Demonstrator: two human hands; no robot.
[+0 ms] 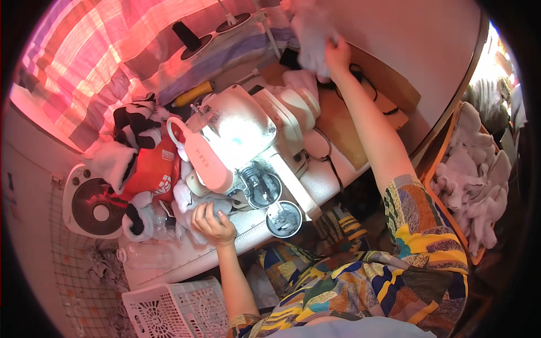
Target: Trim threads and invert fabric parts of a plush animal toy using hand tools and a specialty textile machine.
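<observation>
My left hand (212, 223) rests on a small pale fabric piece (186, 200) at the front left of the white sewing machine (248, 135). My right hand (337, 53) is stretched far across the table and grips a blurred white fluffy fabric piece (309, 35) at the back. The machine's needle area (260, 186) lies between my two arms, lit brightly. A pink bottle-like object (202, 155) leans against the machine's left side.
Black-and-white plush pieces and a red bag (147, 169) lie left of the machine, by a small white fan (90, 208). A white plastic basket (174, 307) stands below the table edge. An orange-rimmed bin of white fabric pieces (476, 180) sits at the right. Thread cones (186, 36) stand behind.
</observation>
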